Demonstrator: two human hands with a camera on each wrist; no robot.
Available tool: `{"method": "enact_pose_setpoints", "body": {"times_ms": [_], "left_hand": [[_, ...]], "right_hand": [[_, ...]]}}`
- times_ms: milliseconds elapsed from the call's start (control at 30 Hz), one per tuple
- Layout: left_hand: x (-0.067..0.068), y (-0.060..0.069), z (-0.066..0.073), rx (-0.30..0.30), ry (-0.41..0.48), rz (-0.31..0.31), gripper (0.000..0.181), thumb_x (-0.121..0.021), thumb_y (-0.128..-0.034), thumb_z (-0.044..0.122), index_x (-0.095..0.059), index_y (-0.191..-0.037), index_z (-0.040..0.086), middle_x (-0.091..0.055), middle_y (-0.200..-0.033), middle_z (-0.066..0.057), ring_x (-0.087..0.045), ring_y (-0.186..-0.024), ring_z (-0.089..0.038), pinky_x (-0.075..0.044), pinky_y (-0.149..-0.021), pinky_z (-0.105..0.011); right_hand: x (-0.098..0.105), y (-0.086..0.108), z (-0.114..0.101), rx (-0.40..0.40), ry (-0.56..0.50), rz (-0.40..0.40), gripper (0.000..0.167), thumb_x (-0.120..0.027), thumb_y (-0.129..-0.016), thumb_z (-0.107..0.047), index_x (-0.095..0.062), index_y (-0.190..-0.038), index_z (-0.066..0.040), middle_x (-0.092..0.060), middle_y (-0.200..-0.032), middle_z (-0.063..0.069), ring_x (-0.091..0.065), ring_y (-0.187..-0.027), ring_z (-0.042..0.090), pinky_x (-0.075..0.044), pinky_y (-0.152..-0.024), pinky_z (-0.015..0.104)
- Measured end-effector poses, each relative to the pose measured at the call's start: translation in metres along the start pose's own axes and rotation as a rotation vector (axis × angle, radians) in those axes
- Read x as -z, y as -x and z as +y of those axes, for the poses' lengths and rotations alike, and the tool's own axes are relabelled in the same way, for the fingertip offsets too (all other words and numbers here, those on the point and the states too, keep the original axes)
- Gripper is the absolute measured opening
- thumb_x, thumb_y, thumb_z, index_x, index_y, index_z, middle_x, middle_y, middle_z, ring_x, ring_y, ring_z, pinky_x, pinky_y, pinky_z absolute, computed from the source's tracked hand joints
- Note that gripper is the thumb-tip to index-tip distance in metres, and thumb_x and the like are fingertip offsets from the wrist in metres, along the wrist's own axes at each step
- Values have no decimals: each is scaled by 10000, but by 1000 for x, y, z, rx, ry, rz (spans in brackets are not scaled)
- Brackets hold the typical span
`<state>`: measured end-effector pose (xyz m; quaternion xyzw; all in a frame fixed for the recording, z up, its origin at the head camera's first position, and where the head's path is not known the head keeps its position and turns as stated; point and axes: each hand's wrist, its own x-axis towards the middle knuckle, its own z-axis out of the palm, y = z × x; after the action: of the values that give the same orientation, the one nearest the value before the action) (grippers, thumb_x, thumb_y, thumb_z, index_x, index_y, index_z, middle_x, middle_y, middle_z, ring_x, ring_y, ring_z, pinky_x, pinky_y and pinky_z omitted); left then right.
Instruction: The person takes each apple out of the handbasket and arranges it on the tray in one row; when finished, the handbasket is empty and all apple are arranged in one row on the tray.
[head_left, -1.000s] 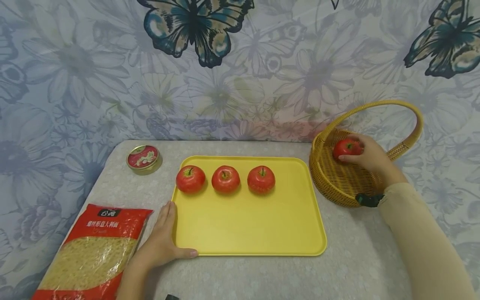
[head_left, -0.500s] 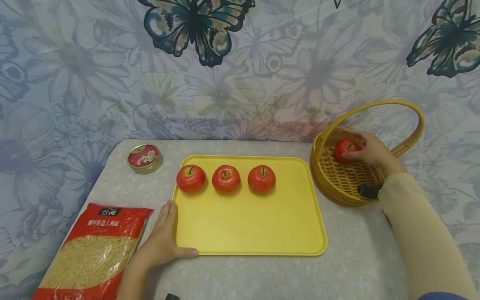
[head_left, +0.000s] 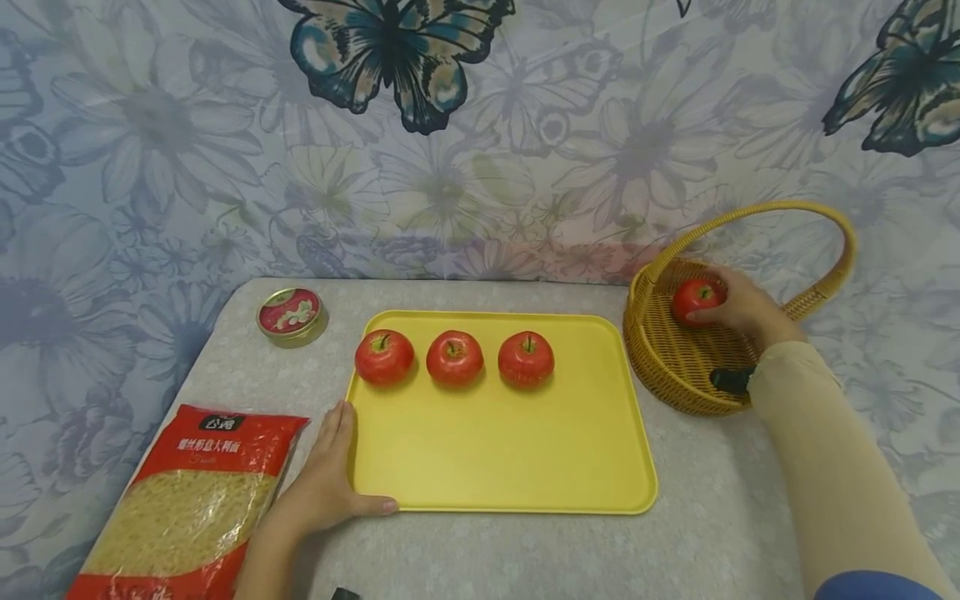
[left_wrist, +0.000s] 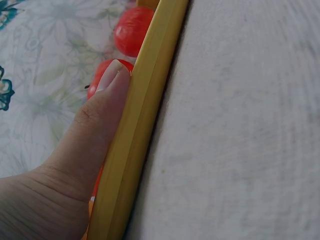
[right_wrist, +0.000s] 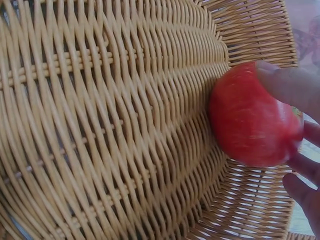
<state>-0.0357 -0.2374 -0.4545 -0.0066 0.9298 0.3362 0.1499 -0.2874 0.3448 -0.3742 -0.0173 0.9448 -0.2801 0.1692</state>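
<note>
In the head view, my right hand (head_left: 742, 307) reaches into a wicker basket (head_left: 652, 367) and grips a red apple (head_left: 692, 302) against its back part. The right wrist view shows the thumb and fingertips around this apple (right_wrist: 250, 120), which touches the woven wicker. My left hand (head_left: 324, 483) rests at the near left corner of a yellow tray (head_left: 510, 450), fingers straight along the left side and thumb at the front edge. The left wrist view has the thumb (left_wrist: 95, 120) against the tray's rim (left_wrist: 135, 135). Three red apples (head_left: 454, 358) sit in a row on the tray's far half.
A red bag of spiral pasta (head_left: 187, 508) lies left of the left hand. Behind it stands a short round can (head_left: 291, 318) with a red lid. The basket's tall handle (head_left: 780, 207) arches behind the right hand. A patterned cloth hangs behind the table.
My right hand stays on the apple in the basket with its grip slightly shifted, and the sleeve has edged left. A blue edge has appeared at lower right. The left hand keeps its place.
</note>
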Motion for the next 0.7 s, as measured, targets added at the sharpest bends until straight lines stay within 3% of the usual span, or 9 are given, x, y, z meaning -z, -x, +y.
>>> {"method": "enact_pose_setpoints", "body": {"times_ms": [133, 333, 433, 700], "left_hand": [[-1, 0, 0, -3, 0, 5, 1582, -899, -517, 639, 101, -1573, 16, 67, -1651, -256, 13, -1518, -473, -156, -1177, -659], [-2, 1, 0, -4, -2, 8, 1584, -897, -516, 641, 105, -1572, 15, 69, -1649, -260, 15, -1515, -478, -153, -1175, -664], [-3, 1, 0, -3, -2, 9, 1589, -897, -515, 643, 111, -1570, 13, 76, -1647, -263, 18, -1514, -481, -149, -1176, -663], [-4, 0, 1, 1, -7, 5, 1593, -898, -516, 639, 119, -1566, 8, 81, -1644, -270, 24, -1512, -484, -146, -1177, -658]], "right_hand": [[-4, -2, 2, 23, 34, 6, 1029, -787, -850, -298, -119, -1569, 10, -161, -1587, 342, -179, -1432, 550, -191, -1151, 686], [-7, -2, 7, 13, 108, 49, 970, -778, -850, -334, -201, -1542, 23, -178, -1469, 409, -297, -1303, 587, -313, -1066, 713], [-8, 1, 8, -4, 97, 53, 951, -777, -848, -352, -226, -1523, 30, -188, -1413, 397, -349, -1238, 576, -360, -1025, 707], [-9, 7, 7, -17, 2, -18, 982, -812, -823, -297, -174, -1489, 42, -322, -1442, 344, -379, -1290, 501, -356, -1069, 638]]}}
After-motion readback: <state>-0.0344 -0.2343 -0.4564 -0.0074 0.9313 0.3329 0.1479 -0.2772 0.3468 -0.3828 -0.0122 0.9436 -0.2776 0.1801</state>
